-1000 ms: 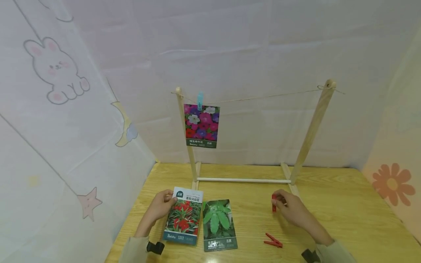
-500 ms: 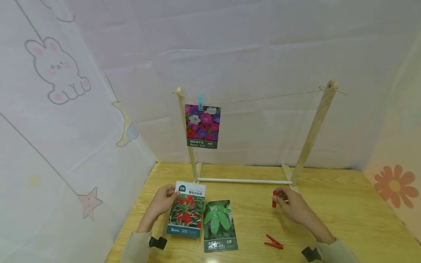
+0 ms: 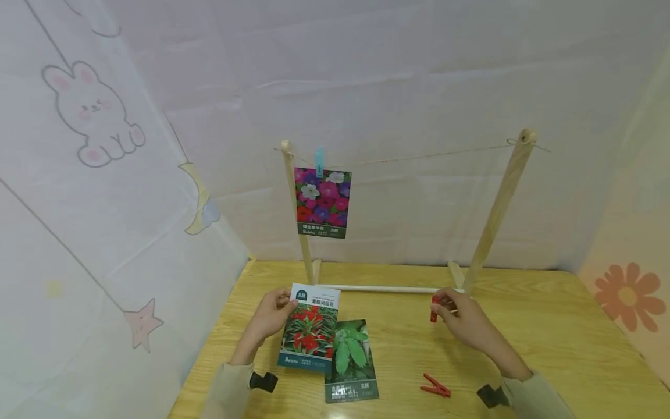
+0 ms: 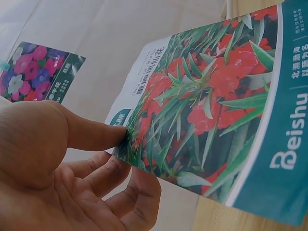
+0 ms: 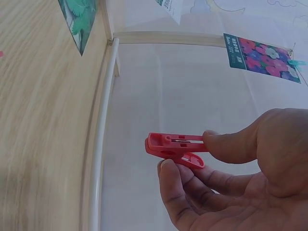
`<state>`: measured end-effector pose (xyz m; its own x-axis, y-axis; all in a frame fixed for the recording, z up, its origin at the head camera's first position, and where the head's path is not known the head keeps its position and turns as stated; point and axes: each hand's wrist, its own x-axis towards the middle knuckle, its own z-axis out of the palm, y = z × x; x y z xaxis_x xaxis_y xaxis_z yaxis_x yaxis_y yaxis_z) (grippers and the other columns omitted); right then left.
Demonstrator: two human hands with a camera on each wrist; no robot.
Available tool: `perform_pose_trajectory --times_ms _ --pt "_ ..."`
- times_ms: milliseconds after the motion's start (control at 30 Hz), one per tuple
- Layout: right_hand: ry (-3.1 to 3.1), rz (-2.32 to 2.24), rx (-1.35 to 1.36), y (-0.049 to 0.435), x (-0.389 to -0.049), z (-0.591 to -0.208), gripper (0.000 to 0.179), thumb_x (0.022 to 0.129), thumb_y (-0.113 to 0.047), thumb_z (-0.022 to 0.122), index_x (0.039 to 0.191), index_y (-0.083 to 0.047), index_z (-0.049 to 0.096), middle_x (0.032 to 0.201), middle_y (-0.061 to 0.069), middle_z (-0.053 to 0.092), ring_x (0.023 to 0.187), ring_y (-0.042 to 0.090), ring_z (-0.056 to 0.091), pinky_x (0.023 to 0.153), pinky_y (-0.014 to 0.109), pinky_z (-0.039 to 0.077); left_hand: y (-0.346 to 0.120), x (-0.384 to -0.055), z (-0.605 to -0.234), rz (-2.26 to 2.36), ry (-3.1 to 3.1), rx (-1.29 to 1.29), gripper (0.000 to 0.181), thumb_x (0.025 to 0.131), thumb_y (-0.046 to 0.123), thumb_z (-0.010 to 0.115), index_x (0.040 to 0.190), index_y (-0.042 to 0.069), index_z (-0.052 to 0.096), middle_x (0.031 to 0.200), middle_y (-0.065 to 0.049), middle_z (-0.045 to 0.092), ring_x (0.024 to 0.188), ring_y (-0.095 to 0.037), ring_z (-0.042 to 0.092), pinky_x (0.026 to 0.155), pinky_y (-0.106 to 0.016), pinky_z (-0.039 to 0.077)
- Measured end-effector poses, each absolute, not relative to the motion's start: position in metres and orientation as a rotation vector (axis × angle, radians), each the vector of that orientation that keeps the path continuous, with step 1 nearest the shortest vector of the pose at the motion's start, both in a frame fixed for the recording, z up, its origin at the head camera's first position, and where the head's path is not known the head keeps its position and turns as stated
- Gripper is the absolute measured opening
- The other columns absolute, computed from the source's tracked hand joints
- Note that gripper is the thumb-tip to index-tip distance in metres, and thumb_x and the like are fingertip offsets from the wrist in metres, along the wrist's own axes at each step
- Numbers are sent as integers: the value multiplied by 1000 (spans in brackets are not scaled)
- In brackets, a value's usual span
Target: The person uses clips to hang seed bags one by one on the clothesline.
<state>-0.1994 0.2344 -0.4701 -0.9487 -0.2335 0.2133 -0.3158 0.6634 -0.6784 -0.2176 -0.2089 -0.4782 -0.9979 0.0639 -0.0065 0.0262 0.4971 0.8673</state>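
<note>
My left hand (image 3: 270,315) pinches a seed packet with red flowers (image 3: 309,331) by its upper left edge, thumb on the front. The packet is raised and overlaps part of a second seed packet with green leaves (image 3: 352,361) lying on the table. In my right hand (image 3: 464,319) a red clothespin (image 5: 175,144) is held between thumb and fingers, its jaws pointing away from the palm. Another red clothespin (image 3: 435,386) lies on the table, nearer than that hand. A packet with pink and purple flowers (image 3: 323,202) hangs from the string (image 3: 408,157) by a blue clothespin (image 3: 319,162).
A wooden stand with a left post (image 3: 302,244), a right post (image 3: 499,209) and a white bottom rod (image 3: 387,288) stands at the back of the wooden table (image 3: 549,326). Its string is tied across the post tops. Cloth walls with printed figures surround the table.
The left hand has lifted the red-flower packet and moved it right and away, so it now overlaps the green-leaf packet. The right hand has risen slightly with its clothespin.
</note>
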Motion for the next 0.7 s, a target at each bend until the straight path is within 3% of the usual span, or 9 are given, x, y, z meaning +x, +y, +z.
perform_pose_trajectory --times_ms 400,533,700 --pt "-2765 1125 499 233 -204 -460 22 107 -12 65 123 4 66 104 8 72 96 23 71 81 37 61 -197 -225 -477 1541 2700 169 24 108 15 65 127 0 67 124 -23 75 113 -33 71 92 -50 57" --pt "-2761 1125 518 230 -206 -455 23 108 -13 64 123 5 66 104 8 72 96 24 71 81 39 61 -193 -227 -475 1539 2708 182 22 108 15 65 124 2 68 122 -21 76 112 -30 72 90 -46 58" --pt "-2770 1142 524 229 -206 -446 24 109 -16 63 123 4 66 106 9 72 97 27 72 79 39 60 -187 -229 -472 1585 2664 224 16 108 13 63 119 3 69 117 -18 78 99 -25 72 78 -37 56"
